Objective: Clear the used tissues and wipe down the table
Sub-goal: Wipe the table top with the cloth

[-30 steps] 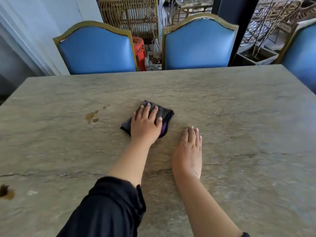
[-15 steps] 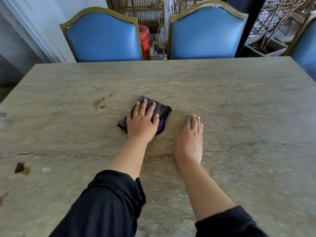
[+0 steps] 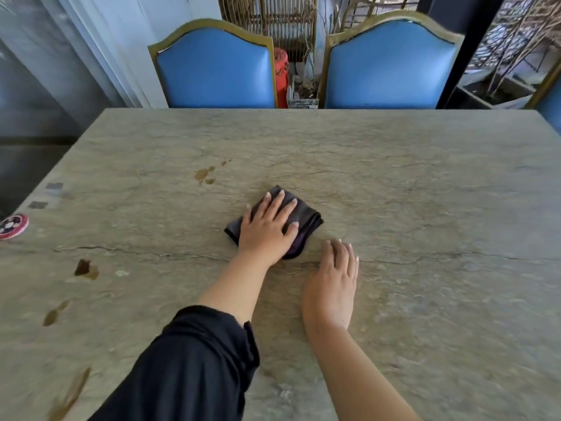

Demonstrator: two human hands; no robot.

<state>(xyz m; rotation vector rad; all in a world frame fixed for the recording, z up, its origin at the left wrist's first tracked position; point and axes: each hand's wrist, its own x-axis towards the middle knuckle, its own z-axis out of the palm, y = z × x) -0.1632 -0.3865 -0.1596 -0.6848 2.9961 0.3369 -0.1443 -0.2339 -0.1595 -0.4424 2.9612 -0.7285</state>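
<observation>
A folded dark grey cloth (image 3: 308, 215) with a purple edge lies near the middle of the stone table (image 3: 425, 208). My left hand (image 3: 267, 227) presses flat on it with straight fingers. My right hand (image 3: 335, 276) rests flat on the bare tabletop just right of and nearer than the cloth. Brown spill stains (image 3: 206, 174) sit beyond and left of the cloth. More stains (image 3: 85, 267) mark the left side, with further streaks (image 3: 54, 314) towards the near left. No tissues are in view.
Two blue chairs with gold frames (image 3: 215, 68) (image 3: 391, 66) stand at the far edge, and a third shows at the right (image 3: 554, 98). A round red and white object (image 3: 13, 226) lies at the left edge. Wicker cages and a planter stand behind.
The view has shifted so more of the table's left side and its stains show. My left hand and the cloth have turned slightly to the right. My right hand stays flat beside them.
</observation>
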